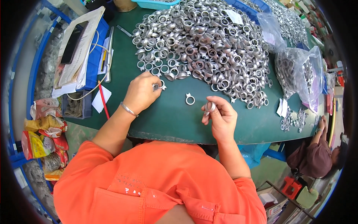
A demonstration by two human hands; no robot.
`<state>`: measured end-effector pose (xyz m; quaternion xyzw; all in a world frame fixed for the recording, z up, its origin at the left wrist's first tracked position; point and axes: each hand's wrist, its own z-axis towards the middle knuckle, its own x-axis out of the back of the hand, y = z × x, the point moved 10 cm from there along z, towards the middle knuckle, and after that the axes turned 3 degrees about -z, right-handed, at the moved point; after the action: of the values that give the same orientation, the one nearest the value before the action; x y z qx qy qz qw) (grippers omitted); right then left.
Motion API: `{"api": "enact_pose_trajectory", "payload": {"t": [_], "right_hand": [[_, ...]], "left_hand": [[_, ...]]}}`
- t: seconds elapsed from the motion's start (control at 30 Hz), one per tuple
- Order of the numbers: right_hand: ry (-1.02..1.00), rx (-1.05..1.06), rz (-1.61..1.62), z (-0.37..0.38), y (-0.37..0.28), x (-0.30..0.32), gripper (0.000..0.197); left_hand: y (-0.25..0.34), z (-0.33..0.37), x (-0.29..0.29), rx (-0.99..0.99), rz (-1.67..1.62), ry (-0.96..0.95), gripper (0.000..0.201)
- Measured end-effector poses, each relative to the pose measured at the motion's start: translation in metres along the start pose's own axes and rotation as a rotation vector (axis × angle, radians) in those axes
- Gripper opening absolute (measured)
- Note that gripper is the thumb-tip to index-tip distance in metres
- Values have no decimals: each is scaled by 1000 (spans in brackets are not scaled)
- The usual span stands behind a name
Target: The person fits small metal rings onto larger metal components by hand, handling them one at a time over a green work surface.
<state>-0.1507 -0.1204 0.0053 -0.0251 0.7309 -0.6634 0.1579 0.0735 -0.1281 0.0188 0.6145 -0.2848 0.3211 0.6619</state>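
Observation:
My right hand [222,116] holds a silver metal ring [210,107] between thumb and fingers, raised a little above the green tabletop [164,119]. My left hand [143,92] is closed at the near left edge of the pile, its fingertips on another metal ring [157,86]. A single metal ring with a small lug [190,99] lies on the table between my hands. Beyond them a large heap of similar metal rings [209,44] covers the table's middle. The fingers of my left hand are partly hidden by its back.
At the left stand a blue file holder with papers [97,56], a dark phone [75,42] and a red pencil [103,100]. Clear bags of rings [294,72] and small loose parts [292,120] lie at the right. Another person [313,156] sits at the far right.

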Motion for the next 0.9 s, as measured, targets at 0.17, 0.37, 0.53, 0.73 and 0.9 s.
{"api": "enact_pose_trajectory", "payload": {"t": [0.17,0.37,0.53,0.73,0.9], "right_hand": [[-87,-64,456,5,6,-4,19],[-20,-41,519,5,16,3,30],[-20,82,351,4,-5,-1,62],[-12,-23,531,4,4,-8,49],[9,-256,-124,19,30,15,10]], "left_hand": [[-24,-25,-40,507,-1100,-382,9],[5,-44,-77,574,-2038,-538,15],[10,-49,-85,509,-2044,-576,16],[14,-49,-78,494,-2120,-594,19],[12,-50,-69,645,-2128,-426,16]]}}
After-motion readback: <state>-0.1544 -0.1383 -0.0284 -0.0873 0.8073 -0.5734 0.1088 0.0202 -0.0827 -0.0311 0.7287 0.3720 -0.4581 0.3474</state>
